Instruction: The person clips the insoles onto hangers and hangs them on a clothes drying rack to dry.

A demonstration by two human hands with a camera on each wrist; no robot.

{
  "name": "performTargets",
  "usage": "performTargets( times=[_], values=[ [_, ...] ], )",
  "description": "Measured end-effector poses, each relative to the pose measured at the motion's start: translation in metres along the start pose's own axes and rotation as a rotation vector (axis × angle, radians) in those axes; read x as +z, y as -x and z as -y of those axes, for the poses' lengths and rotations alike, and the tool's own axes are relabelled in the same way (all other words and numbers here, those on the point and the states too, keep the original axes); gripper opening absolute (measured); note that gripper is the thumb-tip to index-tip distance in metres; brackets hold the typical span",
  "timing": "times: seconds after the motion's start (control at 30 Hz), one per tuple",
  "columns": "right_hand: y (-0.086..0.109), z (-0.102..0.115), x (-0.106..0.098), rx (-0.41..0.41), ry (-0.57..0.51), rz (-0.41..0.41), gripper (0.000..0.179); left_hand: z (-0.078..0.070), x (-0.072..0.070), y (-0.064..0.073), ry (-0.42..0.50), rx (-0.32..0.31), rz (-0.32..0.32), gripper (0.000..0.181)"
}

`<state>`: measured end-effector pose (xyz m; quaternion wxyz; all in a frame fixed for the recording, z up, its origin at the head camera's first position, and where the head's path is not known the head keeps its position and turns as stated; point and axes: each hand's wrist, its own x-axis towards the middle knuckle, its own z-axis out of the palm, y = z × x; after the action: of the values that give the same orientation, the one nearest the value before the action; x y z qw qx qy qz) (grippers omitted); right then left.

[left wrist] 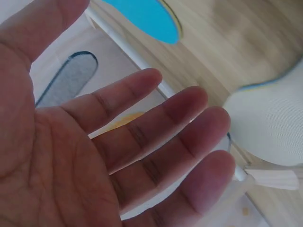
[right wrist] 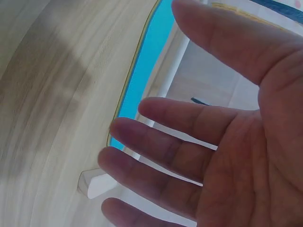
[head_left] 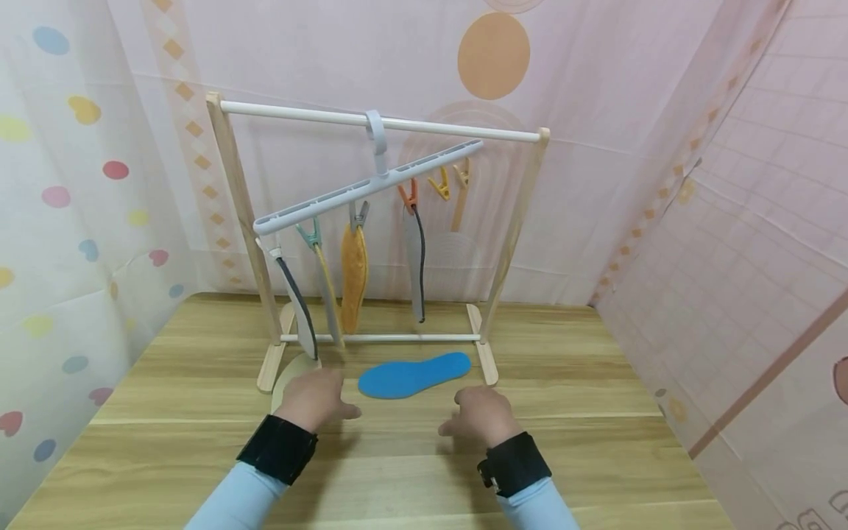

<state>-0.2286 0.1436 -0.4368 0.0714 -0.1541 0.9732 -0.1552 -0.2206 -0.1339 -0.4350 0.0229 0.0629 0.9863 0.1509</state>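
Fingers spread loosely and holding nothing, my left hand [head_left: 313,400] hovers by a cream insole [head_left: 286,375] on the table, hiding part of it. That insole's pale face [left wrist: 270,123] shows at the right of the left wrist view. My right hand [head_left: 482,416] is also bare, its fingers extended in the right wrist view, just in front of a blue insole [head_left: 411,375] lying flat. Behind, a tilted grey hanger [head_left: 371,188] carries clothespins that grip several insoles, among them an orange one [head_left: 354,280] and a grey one with dark edging [head_left: 414,265].
The hanger hooks over the white bar of a wooden rack [head_left: 232,177] standing on the wood-grain table [head_left: 397,471]. Yellow [head_left: 440,184] and tan clothespins [head_left: 461,174] hang at the hanger's right end, holding nothing. Patterned curtains [head_left: 636,147] enclose the back and sides.
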Motion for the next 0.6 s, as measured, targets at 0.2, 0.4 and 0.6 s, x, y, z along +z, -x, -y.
performTargets(
  times=[0.2,0.4,0.6],
  values=[
    [0.003,0.004,0.001,-0.006,0.016,0.026,0.052,0.021,0.002,0.002,0.001,-0.05,0.017,0.05],
    [0.005,0.007,0.002,0.01,0.016,0.04,0.052,0.036,0.0,0.007,0.034,-0.097,0.003,0.04],
    [0.005,0.008,0.004,0.009,0.025,0.038,0.051,0.05,0.001,0.009,0.067,-0.132,0.004,0.039]
  ],
)
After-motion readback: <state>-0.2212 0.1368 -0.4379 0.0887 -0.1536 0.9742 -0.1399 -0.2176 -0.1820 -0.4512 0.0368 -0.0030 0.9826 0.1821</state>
